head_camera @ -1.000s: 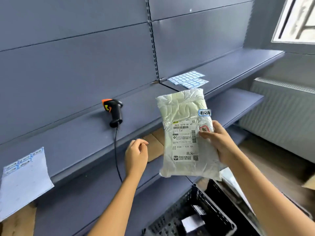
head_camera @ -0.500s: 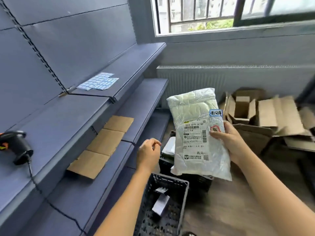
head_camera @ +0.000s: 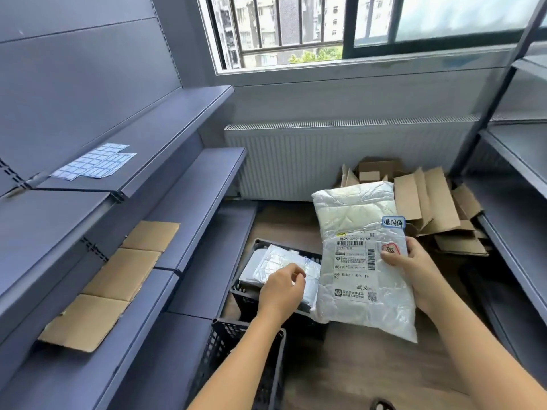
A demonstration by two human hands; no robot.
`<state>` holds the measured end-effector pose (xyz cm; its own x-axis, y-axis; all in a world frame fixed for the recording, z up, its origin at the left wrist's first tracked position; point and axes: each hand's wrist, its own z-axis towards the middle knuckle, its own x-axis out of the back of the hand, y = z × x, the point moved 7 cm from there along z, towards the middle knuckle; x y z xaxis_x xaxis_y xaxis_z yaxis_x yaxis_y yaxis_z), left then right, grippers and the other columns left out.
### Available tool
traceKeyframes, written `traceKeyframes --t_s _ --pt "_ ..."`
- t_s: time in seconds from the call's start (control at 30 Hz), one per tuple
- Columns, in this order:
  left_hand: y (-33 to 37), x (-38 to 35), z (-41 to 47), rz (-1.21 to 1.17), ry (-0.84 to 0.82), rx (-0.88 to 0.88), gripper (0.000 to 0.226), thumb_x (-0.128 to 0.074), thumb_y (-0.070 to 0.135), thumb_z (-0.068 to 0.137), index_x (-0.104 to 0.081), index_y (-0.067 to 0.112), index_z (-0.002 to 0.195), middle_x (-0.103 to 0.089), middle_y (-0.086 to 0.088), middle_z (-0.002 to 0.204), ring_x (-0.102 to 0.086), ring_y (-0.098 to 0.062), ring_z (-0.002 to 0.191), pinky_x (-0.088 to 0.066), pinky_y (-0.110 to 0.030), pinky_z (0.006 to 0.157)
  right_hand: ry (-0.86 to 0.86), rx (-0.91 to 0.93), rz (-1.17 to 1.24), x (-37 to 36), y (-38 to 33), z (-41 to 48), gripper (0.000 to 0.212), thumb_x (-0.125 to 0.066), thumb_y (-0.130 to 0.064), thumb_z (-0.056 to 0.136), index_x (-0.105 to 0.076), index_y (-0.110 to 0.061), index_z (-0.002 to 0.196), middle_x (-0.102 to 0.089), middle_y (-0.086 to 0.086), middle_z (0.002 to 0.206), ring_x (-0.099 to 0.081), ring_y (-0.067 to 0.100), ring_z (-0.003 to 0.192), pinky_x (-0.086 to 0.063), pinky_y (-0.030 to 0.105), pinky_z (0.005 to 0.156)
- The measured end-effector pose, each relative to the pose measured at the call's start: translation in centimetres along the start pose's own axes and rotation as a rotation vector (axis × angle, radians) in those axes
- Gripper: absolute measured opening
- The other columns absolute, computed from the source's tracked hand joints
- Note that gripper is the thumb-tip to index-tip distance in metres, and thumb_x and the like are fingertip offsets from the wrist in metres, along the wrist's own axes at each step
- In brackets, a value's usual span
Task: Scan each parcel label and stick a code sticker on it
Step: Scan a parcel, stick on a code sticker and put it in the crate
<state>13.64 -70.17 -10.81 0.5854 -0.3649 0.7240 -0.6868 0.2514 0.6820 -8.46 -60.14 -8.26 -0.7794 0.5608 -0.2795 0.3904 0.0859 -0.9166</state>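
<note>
My right hand (head_camera: 414, 269) grips a white plastic parcel (head_camera: 353, 208) by its right edge, the thumb lying next to the printed shipping label (head_camera: 353, 261). A blue-edged code sticker (head_camera: 393, 222) sits on the parcel above the label. The parcel hangs upright over the floor, just right of a black crate (head_camera: 257, 243) that holds more white parcels (head_camera: 276, 261). Over that crate my left hand (head_camera: 281, 291) hovers with loosely curled fingers and holds nothing. Sheets of blue stickers (head_camera: 94, 162) lie on the upper left shelf. The scanner is out of view.
Blue-grey shelves run along the left, with cardboard pieces (head_camera: 118, 276) on a lower shelf. A second black crate (head_camera: 251, 350) stands nearer me. Flattened cardboard boxes (head_camera: 429, 202) pile up by the radiator (head_camera: 325, 158). Another shelf unit (head_camera: 518, 187) stands on the right.
My view has swung right, away from the shelf with the scanner, toward the window and floor. The parcel and both hands have come down over the crates.
</note>
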Motion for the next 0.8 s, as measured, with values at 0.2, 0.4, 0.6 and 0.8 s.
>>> traceKeyframes --t_s 0.2,0.4,0.6,0.8 --pt "5.4 -5.8 6.2 -0.05 -0.02 0.076 0.023 -0.043 0.03 0.094 -0.061 0.016 0.094 -0.067 0.0 0.092 -0.06 -0.02 0.086 -0.049 -0.035 0.078 -0.046 -0.011 -0.022 5.2 -3.8 6.6 0.036 -0.057 0.008 0.084 -0.049 -0.008 0.116 -0.065 0.017 0.103 -0.071 0.023 0.073 -0.057 0.031 0.053" --pt "8.3 -10.0 10.2 -0.227 -0.041 0.16 0.034 -0.041 0.037 0.094 -0.062 0.01 0.089 -0.068 -0.006 0.086 -0.062 -0.023 0.082 -0.051 -0.04 0.079 -0.082 -0.072 -0.099 8.2 -5.5 12.2 0.039 -0.059 0.007 0.084 -0.048 -0.007 0.12 -0.064 0.021 0.108 -0.066 0.031 0.084 -0.06 0.033 0.058" --pt "6.8 -10.7 13.2 -0.222 -0.049 0.241 0.029 -0.043 0.035 0.094 -0.059 0.013 0.084 -0.066 -0.001 0.087 -0.06 -0.019 0.084 -0.047 -0.033 0.077 -0.16 -0.153 -0.137 6.2 -4.0 17.3 0.028 -0.057 0.009 0.085 -0.053 -0.014 0.101 -0.064 0.021 0.104 -0.064 0.031 0.081 -0.058 0.033 0.058" --pt "0.2 -7.9 16.8 -0.249 0.099 0.468 0.028 -0.041 0.031 0.094 -0.062 0.014 0.091 -0.067 -0.001 0.089 -0.061 -0.021 0.088 -0.05 -0.036 0.08 -0.208 -0.187 -0.188 2.2 -2.8 24.4 0.034 -0.059 0.007 0.083 -0.052 -0.008 0.113 -0.065 0.021 0.106 -0.068 0.027 0.076 -0.059 0.032 0.057"
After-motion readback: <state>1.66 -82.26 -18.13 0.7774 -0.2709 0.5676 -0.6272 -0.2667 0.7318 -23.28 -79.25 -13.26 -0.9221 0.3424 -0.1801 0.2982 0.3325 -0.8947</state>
